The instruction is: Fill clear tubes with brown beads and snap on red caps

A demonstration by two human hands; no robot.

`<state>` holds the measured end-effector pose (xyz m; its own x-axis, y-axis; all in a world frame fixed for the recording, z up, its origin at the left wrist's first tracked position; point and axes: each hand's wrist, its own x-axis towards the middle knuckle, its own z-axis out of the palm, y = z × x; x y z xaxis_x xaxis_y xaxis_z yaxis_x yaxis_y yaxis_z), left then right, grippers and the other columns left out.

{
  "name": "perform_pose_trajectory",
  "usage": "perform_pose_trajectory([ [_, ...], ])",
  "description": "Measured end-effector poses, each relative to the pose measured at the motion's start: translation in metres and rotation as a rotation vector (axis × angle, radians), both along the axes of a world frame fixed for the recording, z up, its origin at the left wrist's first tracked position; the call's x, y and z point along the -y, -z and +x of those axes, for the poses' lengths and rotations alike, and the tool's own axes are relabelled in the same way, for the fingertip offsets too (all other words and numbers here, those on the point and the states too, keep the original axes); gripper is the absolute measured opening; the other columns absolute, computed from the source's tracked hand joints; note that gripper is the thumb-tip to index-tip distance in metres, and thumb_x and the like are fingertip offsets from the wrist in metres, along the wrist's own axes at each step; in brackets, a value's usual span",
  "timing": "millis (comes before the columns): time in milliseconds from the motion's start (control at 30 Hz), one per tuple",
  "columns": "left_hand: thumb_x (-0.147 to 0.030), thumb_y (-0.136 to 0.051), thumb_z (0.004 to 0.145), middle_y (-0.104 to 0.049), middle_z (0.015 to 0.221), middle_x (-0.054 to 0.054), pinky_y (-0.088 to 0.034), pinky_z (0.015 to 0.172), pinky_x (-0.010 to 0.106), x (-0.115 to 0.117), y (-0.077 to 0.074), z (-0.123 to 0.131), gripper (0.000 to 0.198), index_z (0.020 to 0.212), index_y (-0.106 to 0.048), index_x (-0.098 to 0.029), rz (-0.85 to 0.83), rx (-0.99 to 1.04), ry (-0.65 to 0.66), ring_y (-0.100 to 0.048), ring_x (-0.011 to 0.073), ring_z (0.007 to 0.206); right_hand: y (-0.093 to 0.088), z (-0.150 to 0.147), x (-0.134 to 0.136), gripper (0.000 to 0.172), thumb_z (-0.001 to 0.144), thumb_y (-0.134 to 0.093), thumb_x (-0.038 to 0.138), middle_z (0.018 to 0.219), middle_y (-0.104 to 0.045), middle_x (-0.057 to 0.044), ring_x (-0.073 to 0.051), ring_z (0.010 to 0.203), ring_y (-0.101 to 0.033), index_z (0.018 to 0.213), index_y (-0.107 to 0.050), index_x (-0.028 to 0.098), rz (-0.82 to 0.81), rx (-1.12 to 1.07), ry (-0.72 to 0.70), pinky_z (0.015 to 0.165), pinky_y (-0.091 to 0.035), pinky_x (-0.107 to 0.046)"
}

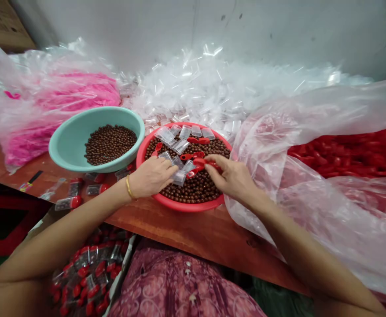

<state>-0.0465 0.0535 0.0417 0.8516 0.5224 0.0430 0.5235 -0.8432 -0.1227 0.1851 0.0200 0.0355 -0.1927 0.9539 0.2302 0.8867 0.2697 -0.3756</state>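
Apparently done: red-capped clear plastic containers [93, 281], lower left. Apparently remaining: uncapped clear plastic containers [181, 146] in the round red plastic basin [188, 206]. Right hand [235, 177] pinches a red plastic cap [199, 162]; left hand [153, 175]: grip indeterminable.

Soft, moderate light, source out of frame. Glints and slight blur on clear plastic pile [193, 90] behind red bowl [188, 206]. Deep shadow under bench [182, 233], left of bowl. Wide-angle stretch outward from bowl.
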Motion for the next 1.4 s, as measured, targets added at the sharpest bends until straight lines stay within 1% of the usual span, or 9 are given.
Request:
perform_pose_trajectory([
  [133,-0.027,-0.037,0.09,-0.061,0.077,0.006,-0.04,0.066,0.027,0.006,0.001,0.003,0.029,0.099,-0.062,-0.016,-0.037,-0.031,0.004,-0.056,0.0155,0.071,0.009,-0.008,0.004,0.027,0.087,-0.041,0.033,0.083,-0.07,-0.003,-0.018,0.071,-0.063,0.099,-0.063,0.022,-0.139,0.064,-0.106,0.061,-0.041,-0.025],
  [267,-0.031,-0.042,0.088,-0.065,0.079,0.006,-0.041,0.064,0.026,0.008,0.001,0.009,0.028,0.096,-0.062,-0.014,-0.137,0.078,-0.203,-0.059,0.0159,0.073,0.019,-0.011,-0.017,0.028,0.087,-0.043,0.029,0.098,-0.069,-0.004,-0.018,0.081,-0.063,0.108,-0.06,0.021,-0.002,-0.096,-0.014,0.069,-0.043,-0.026],
  [400,-0.032,-0.056,0.078,-0.062,0.066,-0.001,-0.039,0.058,0.022,0.015,-0.011,0.013,0.021,0.09,-0.062,-0.016,-0.312,0.196,-0.372,-0.056,0.0117,0.062,0.03,-0.006,-0.023,0.025,0.084,-0.048,0.03,0.09,-0.067,-0.004,-0.015,0.073,-0.061,0.102,-0.06,0.018,0.101,-0.354,0.06,0.07,-0.044,-0.025],
  [633,-0.036,-0.066,0.07,-0.066,0.093,0.006,-0.047,0.076,0.028,0.018,0.003,0.026,0.039,0.101,-0.058,-0.013,-0.443,0.283,-0.169,-0.06,0.0169,0.086,0.037,-0.002,-0.015,0.021,0.079,-0.055,0.033,0.085,-0.067,-0.001,-0.013,0.069,-0.06,0.093,-0.062,0.018,0.161,-0.446,0.077,0.065,-0.045,-0.023],
  [767,-0.018,-0.052,0.076,-0.061,0.114,0.008,-0.043,0.092,0.032,0.006,0.001,0.014,0.037,0.113,-0.053,-0.014,-0.545,0.278,0.054,-0.056,0.0172,0.104,0.033,-0.004,-0.015,0.024,0.079,-0.053,0.032,0.089,-0.068,-0.002,-0.012,0.065,-0.06,0.097,-0.063,0.018,0.133,-0.385,-0.001,0.065,-0.045,-0.023],
  [900,-0.017,-0.051,0.077,-0.064,0.108,0.004,-0.043,0.09,0.031,-0.003,-0.005,0.005,0.033,0.109,-0.058,-0.02,-0.496,0.094,0.112,-0.058,0.0168,0.099,0.03,-0.005,-0.013,0.025,0.079,-0.053,0.031,0.093,-0.069,-0.003,-0.014,0.072,-0.062,0.099,-0.063,0.019,0.077,-0.372,-0.022,0.07,-0.046,-0.025],
  [1000,-0.027,-0.049,0.084,-0.066,0.097,0.005,-0.045,0.082,0.028,-0.005,0.003,0.012,0.029,0.11,-0.058,-0.019,-0.383,0.014,0.145,-0.06,0.0159,0.088,0.03,-0.005,-0.013,0.024,0.079,-0.053,0.033,0.091,-0.069,-0.004,-0.016,0.074,-0.063,0.095,-0.064,0.019,0.08,-0.376,0.005,0.071,-0.047,-0.026],
  [1200,-0.025,-0.033,0.091,-0.062,0.08,0.01,-0.047,0.069,0.029,0.007,0.009,0.029,0.031,0.099,-0.059,-0.011,-0.085,-0.072,0.102,-0.059,0.0163,0.072,0.032,-0.002,-0.014,0.023,0.08,-0.052,0.034,0.087,-0.068,-0.004,-0.015,0.073,-0.062,0.094,-0.063,0.018,0.159,-0.425,0.036,0.069,-0.046,-0.025],
  [1400,-0.006,-0.035,0.084,-0.064,0.079,0.014,-0.049,0.06,0.031,0.015,-0.011,0.042,0.026,0.083,-0.06,-0.008,-0.218,-0.32,-0.068,-0.063,0.0216,0.071,0.034,-0.001,-0.015,0.023,0.079,-0.054,0.035,0.082,-0.067,-0.002,-0.013,0.067,-0.059,0.092,-0.063,0.018,0.168,-0.508,0.058,0.065,-0.046,-0.024],
])
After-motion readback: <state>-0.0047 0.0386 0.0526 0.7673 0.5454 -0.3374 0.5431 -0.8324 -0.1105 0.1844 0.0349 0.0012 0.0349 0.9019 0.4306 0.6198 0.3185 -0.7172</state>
